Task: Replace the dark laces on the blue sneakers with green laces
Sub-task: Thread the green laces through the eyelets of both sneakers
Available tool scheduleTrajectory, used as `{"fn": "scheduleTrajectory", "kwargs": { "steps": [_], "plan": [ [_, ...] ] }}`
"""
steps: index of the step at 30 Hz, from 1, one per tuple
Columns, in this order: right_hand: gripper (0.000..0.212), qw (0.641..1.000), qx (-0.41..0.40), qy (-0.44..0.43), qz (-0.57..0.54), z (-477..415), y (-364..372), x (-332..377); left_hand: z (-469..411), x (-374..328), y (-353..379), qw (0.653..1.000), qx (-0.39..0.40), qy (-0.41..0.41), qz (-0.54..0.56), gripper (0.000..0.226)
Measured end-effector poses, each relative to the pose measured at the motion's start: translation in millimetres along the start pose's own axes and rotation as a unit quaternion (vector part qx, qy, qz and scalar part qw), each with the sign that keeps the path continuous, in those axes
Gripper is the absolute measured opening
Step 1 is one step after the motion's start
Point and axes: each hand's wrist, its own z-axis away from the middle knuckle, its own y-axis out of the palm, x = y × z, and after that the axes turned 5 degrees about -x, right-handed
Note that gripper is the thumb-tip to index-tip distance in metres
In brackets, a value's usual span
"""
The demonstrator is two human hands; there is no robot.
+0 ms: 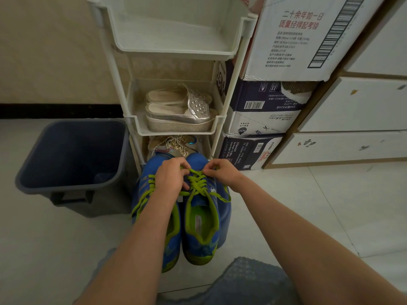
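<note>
Down at the near edge, a knee in blue-grey cloth (248,280), and both forearms stretch out over the floor (297,216). The blue pair sits there heels towards us, toes tucked against the foot of the rack. The left sneaker (171,243) is half under the forearm and shows green crossings up its front. The right sneaker (202,219) is the one being worked. At its toe end the hands sit close together. The left hand (172,179) has fingers curled onto the green lace (197,183), and the right hand (221,172) pinches the same lace between thumb and forefinger. One loose end trails off the right side.

No dark lace in sight, so this looks like the closing stretch: snugging the lowest rows. Next, I'd say, pull the slack up row by row, even the two ends, then tie.

Beyond, a dark bin (72,150) on the left, the white rack (176,130) with silver slippers (180,111), and stacked boxes (264,111) to the right.
</note>
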Motion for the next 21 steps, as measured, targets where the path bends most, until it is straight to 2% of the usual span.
{"fn": "scheduleTrajectory", "kwargs": {
  "steps": [6, 16, 21],
  "plan": [
    [0.025, 0.997, 0.013, 0.051, -0.064, 2.1, 2.8, 1.5, -1.2, 0.5, 1.0, 1.0, 0.013, -0.001, 0.016, 0.016],
    [0.022, 0.994, 0.028, 0.057, -0.085, 2.9, 1.4, 1.8, -5.0, -4.0, -2.4, 0.999, 0.044, -0.008, 0.004, 0.011],
    [0.018, 0.995, 0.023, 0.055, -0.081, 0.3, 3.1, -0.5, -4.0, -5.4, -0.7, 0.999, 0.032, -0.004, -0.003, 0.01]
  ]
}}
